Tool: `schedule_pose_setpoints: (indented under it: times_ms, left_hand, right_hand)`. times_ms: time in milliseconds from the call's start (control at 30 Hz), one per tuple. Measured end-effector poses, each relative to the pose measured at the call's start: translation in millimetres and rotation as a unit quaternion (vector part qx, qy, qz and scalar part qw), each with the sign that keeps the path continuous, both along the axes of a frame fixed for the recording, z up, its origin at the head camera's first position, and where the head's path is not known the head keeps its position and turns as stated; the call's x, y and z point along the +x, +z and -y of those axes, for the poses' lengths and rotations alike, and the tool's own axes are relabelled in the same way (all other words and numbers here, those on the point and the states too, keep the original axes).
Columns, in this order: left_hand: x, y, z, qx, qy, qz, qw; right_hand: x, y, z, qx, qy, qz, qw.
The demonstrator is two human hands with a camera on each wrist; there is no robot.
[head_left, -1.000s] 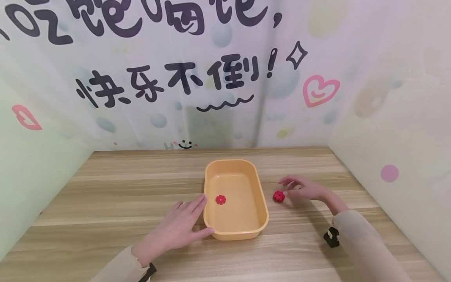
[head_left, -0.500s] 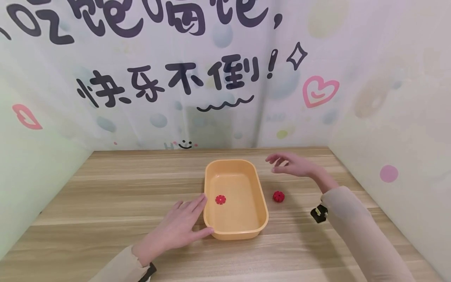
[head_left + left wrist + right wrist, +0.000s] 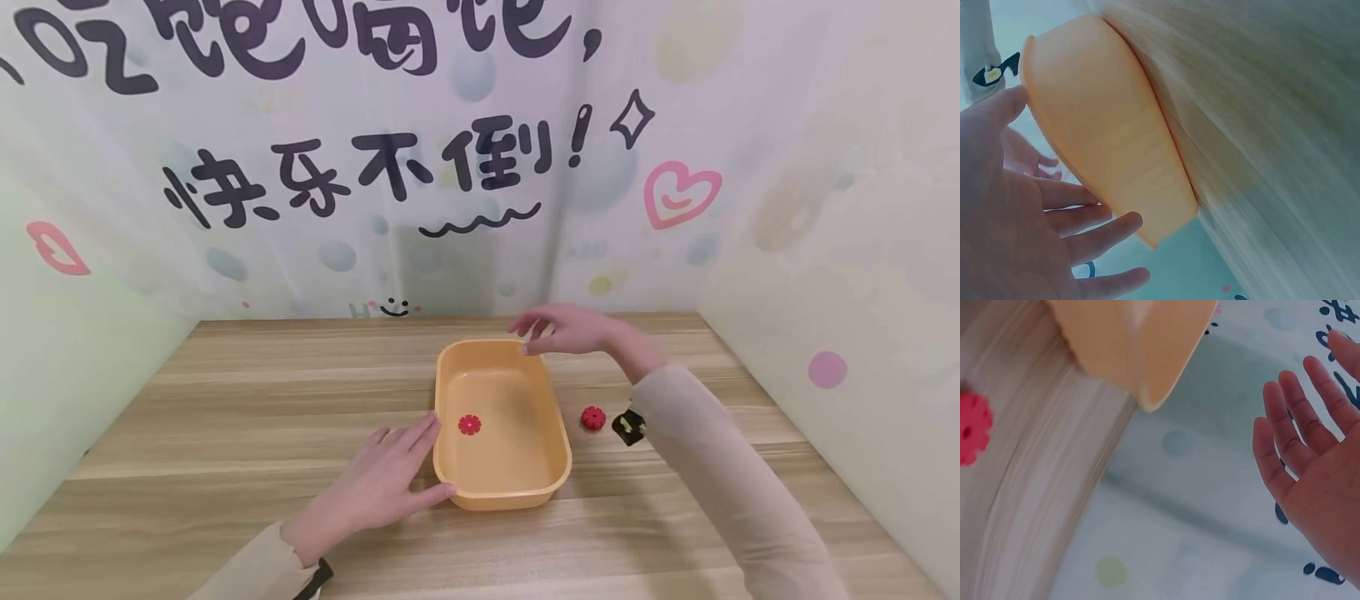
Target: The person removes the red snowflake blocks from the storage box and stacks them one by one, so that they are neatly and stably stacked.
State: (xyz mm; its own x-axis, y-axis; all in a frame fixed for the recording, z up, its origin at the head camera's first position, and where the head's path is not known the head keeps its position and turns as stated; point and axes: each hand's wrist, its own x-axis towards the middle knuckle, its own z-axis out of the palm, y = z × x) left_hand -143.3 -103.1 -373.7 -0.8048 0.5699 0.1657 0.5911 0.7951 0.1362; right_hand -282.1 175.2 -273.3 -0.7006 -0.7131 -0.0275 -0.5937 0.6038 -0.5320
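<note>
An orange plastic basin (image 3: 495,501) stands on the wooden table, with one flat red flower-shaped disc (image 3: 469,425) on its floor. My left hand (image 3: 371,483) rests against the near left side, fingertips at the long rim and thumb at the front corner. In the left wrist view its fingers (image 3: 1104,240) lie spread along the basin's outer wall. My right hand (image 3: 570,329) hovers at the far right corner, fingers loosely bent; the right wrist view shows the palm (image 3: 1329,487) bare. A thicker red flower-shaped piece (image 3: 593,418), like stacked discs, lies on the table right of the basin.
A printed curtain (image 3: 337,250) with large black writing closes off the back of the table (image 3: 262,433). Pale walls stand on both sides, the right wall (image 3: 847,292) marked with a purple dot. Black wrist mounts (image 3: 628,427) sit by both sleeves.
My right hand has left the thicker red piece, risen and moved left to the basin's far right corner. The piece stays on the table. The left hand has not moved.
</note>
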Motion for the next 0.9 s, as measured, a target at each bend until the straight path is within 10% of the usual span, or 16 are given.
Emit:
schedule_pose_setpoints:
  times_ms: [367,900]
  left_hand:
    - [-1.4,-0.4,0.4,-0.001,0.001,0.004,1.0000]
    - [-2.0,-1.0,0.3,0.001,-0.001,-0.003,1.0000]
  right_hand:
    - [-4.5,-13.5,50.9,-0.018,0.062,0.048,0.9968]
    - [-11.0,-56.6,72.3,0.059,0.003,0.201,0.9778]
